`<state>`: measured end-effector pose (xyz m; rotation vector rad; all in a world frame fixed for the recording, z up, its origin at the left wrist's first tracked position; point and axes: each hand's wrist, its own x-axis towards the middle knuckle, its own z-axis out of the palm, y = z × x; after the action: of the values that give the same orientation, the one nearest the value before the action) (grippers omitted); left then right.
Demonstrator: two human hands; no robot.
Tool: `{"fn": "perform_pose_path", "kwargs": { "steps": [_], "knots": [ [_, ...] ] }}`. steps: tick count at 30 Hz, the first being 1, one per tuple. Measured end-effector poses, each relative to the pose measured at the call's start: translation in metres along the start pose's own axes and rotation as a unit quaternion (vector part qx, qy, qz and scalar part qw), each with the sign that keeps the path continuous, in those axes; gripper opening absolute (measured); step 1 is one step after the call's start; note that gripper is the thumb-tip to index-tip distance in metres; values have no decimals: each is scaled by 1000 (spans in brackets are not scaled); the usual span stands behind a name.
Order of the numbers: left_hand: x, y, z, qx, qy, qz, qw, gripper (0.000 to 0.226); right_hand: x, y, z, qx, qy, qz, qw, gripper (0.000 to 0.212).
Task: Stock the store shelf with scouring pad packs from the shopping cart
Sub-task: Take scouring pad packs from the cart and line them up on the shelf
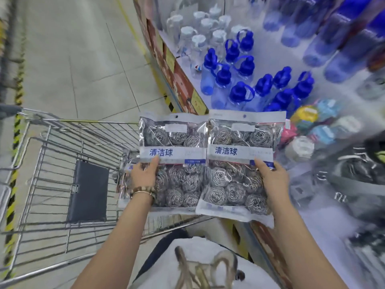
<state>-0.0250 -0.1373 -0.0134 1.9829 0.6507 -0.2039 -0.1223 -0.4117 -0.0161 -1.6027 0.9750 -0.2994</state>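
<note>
Left pack (173, 132): lengthwise, header away from you; your left grip (143, 176) holds it.
Right pack (241, 134): parallel; right grip (270, 178) holds it.

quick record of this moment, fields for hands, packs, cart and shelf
left: left hand grips the left clear plastic pack of steel scouring balls by its left edge
right: right hand grips the right clear plastic pack of steel scouring balls by its right edge
packs: side by side, labels facing the camera
cart: grey wire shopping cart, on the left
shelf: store shelf, on the right, holding blue-capped clear plastic bottles
</note>
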Motion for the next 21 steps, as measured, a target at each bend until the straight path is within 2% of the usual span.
{"fn": "perform_pose_path", "kwargs": {
  "steps": [5, 9, 14, 17, 21],
  "knots": [
    [-10, 21, 17, 41, -68, 54, 995, 68, -27, 4, -37, 48, 82, 1, 995, 14],
    [-13, 28, 26, 37, -119, 124, 984, 36, -62, 13, -60, 41, 145, 12, 989, 16],
    [-20, 24, 37, 97, -194, 197, 956, 34, -120, 27, -73, 44, 237, 34, 970, 16],
    [-35, 17, 43, 99, -251, 239, 933, 48, -160, 39, -76, 57, 292, 60, 953, 9],
    [-56, 4, 57, 133, -311, 276, 900, 39, -205, 69, -87, 48, 353, 106, 928, 23]
  ]
}}
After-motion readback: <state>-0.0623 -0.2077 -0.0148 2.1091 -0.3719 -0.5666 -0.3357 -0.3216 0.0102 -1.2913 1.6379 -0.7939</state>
